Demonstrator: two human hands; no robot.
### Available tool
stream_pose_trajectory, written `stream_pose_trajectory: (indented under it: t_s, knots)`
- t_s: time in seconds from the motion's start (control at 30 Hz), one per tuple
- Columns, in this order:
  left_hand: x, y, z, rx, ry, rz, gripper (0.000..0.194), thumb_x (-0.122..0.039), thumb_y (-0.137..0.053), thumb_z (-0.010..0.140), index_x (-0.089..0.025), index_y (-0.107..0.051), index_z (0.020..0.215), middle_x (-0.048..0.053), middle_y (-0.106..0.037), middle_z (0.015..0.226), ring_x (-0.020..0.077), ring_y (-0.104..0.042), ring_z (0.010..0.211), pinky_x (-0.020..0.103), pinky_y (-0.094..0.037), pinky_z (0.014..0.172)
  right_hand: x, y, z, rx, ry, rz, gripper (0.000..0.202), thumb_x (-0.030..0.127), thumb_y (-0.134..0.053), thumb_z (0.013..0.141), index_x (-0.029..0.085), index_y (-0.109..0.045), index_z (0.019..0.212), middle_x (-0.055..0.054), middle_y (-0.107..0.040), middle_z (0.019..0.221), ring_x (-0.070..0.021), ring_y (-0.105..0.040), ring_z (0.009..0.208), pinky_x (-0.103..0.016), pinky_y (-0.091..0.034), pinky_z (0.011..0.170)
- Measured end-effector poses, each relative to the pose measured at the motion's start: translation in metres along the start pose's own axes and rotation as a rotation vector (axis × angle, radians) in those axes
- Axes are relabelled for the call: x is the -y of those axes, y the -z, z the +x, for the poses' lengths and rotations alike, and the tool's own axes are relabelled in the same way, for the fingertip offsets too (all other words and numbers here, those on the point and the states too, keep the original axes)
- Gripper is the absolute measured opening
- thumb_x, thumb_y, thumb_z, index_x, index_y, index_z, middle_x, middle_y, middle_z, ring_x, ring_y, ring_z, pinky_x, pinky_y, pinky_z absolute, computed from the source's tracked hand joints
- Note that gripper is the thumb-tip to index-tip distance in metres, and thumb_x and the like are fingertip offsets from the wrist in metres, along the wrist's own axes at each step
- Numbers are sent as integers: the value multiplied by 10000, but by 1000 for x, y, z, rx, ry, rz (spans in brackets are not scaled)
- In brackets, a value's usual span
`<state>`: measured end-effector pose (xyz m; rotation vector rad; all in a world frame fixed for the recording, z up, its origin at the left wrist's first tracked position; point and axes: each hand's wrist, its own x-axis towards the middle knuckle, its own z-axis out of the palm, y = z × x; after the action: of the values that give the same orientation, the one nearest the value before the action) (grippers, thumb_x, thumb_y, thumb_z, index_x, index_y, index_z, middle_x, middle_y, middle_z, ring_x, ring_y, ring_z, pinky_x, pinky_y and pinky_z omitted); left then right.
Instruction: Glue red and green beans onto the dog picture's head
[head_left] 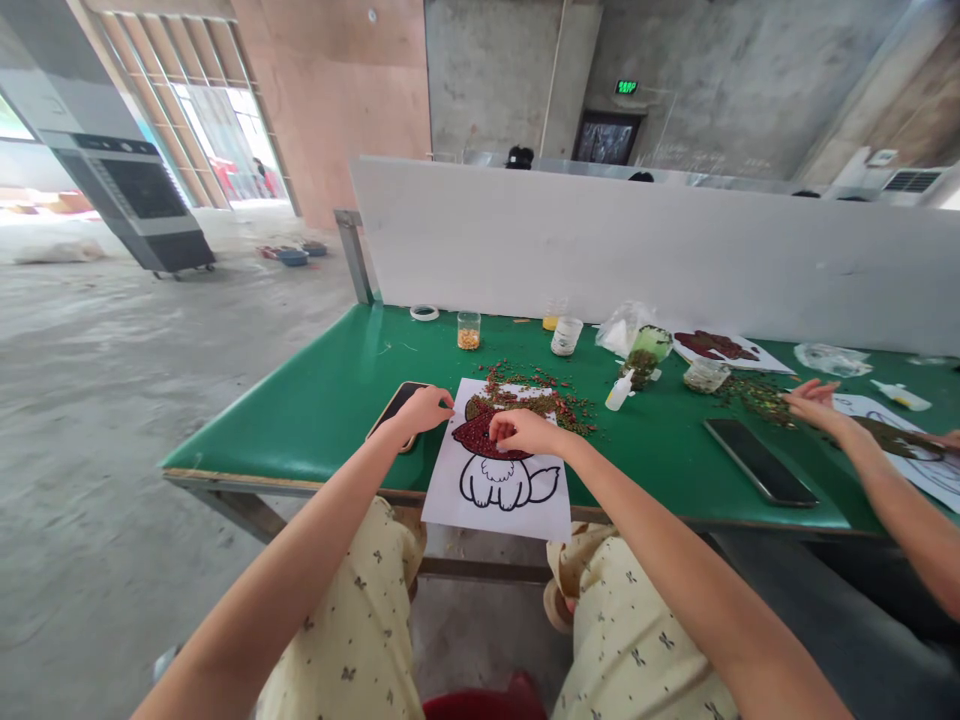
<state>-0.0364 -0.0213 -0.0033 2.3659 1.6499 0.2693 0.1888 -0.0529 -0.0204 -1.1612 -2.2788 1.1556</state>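
A white paper with a black outline drawing of an animal, perhaps a fox, lies in front of me, its lower edge past the table's edge. Dark red beans or seeds cover much of the head, with green ones near the top. My right hand is over the red area, fingers curled into a pinch; anything in it is too small to make out. At the paper's upper left, my left hand has its fingertips drawn together, contents unclear. A phone lies partly beneath that hand.
Loose red and green seeds are scattered on the green table. Behind them stand a cup of yellow kernels, a white cup and a glue bottle. To the right are another phone and another person's hand.
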Motion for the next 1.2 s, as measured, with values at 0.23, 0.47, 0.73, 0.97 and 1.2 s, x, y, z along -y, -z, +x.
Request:
stream_pose_trajectory:
  t_s: [0.23, 0.47, 0.73, 0.97, 1.2]
  knots:
    - [1, 0, 0, 35, -23, 63, 235, -287, -546, 754, -177, -683, 909, 69, -680, 992, 206, -604, 943, 266, -426, 858, -2, -1, 0, 7, -23, -12, 177, 49, -581, 643, 165, -586, 776, 24, -581, 664, -104, -537, 625, -203, -400, 574]
    - [2, -1, 2, 37, -31, 57, 225, -291, -555, 749, -184, -682, 900, 64, -683, 981, 202, -604, 933, 264, -427, 848, -5, -1, 0, -15, -27, -112, 192, 38, -576, 644, 170, -594, 783, 22, -587, 679, -103, -532, 627, -196, -381, 562]
    - [1, 0, 0, 45, -50, 62, 214, -276, -536, 757, -187, -685, 882, 61, -687, 979, 204, -601, 943, 271, -422, 865, -4, -3, 4, -62, -58, -262, 214, 24, -561, 653, 180, -595, 796, 1, -642, 738, -108, -558, 639, -194, -361, 554]
    - [1, 1, -1, 62, -56, 88, 225, -253, -502, 783, -178, -677, 902, 69, -682, 1005, 204, -589, 973, 275, -407, 891, 2, 0, 2, -59, -44, -317, 174, 41, -584, 663, 182, -584, 766, 5, -638, 723, -109, -561, 644, -192, -348, 556]
    - [-2, 2, -2, 67, -88, 116, 241, -190, -451, 807, -164, -674, 897, 72, -686, 1006, 194, -593, 967, 265, -398, 892, 8, -1, -2, -40, -32, -421, 235, 38, -518, 660, 193, -555, 832, -4, -623, 759, -118, -526, 651, -200, -314, 551]
